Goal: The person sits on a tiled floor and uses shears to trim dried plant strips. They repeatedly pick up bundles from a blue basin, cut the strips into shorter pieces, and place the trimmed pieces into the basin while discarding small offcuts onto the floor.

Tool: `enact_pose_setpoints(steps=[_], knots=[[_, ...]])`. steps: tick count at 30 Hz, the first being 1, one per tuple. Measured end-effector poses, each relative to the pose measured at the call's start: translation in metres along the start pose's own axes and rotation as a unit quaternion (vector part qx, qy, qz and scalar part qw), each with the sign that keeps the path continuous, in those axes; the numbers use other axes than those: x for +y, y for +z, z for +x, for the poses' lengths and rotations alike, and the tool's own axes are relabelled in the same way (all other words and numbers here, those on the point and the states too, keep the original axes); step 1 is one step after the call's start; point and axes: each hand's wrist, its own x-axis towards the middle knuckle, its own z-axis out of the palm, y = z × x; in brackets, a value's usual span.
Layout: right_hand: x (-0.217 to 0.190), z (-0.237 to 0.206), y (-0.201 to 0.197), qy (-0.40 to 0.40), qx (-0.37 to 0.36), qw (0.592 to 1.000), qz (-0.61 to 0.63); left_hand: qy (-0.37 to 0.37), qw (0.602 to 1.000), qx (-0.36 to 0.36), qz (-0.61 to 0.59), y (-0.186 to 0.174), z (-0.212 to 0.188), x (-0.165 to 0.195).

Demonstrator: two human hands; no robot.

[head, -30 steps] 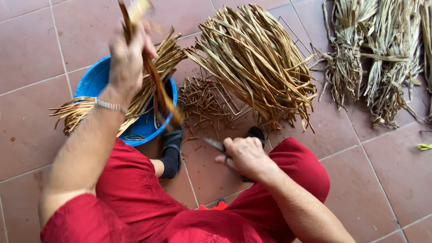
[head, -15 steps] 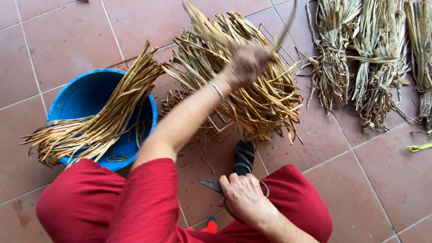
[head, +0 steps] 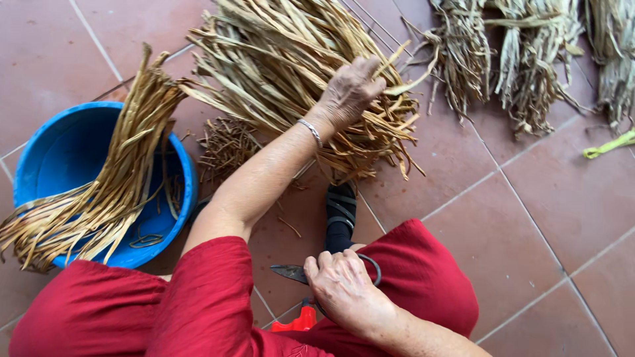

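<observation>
While the left hand (head: pixel 350 89) is closed on strands in the large heap of dry tan leaf strips (head: pixel 291 73) on the tiles, metal scissors (head: pixel 294 272) (blades shut) are gripped ready in the right hand (head: pixel 344 291) at the knee

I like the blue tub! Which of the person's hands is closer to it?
The right hand, just barely. It holds scissors by the lap, right of the blue tub. The left hand reaches farther up into the big pile of dried leaves.
</observation>
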Motion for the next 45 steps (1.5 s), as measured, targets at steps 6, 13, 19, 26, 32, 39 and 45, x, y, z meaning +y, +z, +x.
enact_pose_setpoints(steps=[6, 13, 19, 26, 32, 39, 45], knots=[[0.001, -0.005, 0.004, 0.001, 0.011, 0.999, -0.04, 0.012, 0.995, -0.091, -0.033, 0.021, -0.012, 0.005], [-0.001, -0.002, 0.003, -0.01, -0.007, 0.998, -0.062, -0.027, 0.988, -0.085, -0.128, -0.003, -0.037, 0.004], [-0.006, 0.013, -0.008, -0.037, 0.051, 0.993, -0.104, -0.035, 0.986, -0.134, -0.089, -0.108, -0.105, -0.068], [-0.011, 0.058, -0.027, 0.007, -0.063, 0.998, -0.024, -0.376, 0.897, -0.231, 0.016, -0.262, -0.279, -0.183], [-0.029, 0.106, -0.042, 0.032, -0.095, 0.994, -0.04, -0.531, 0.822, -0.206, 0.008, -0.279, -0.405, -0.203], [-0.046, 0.147, -0.053, 0.041, -0.076, 0.994, -0.071, -0.564, 0.821, -0.084, 0.012, -0.227, -0.444, -0.21], [-0.034, 0.169, -0.04, 0.05, -0.134, 0.985, -0.098, -0.58, 0.809, -0.082, 0.046, -0.196, -0.425, -0.241]])
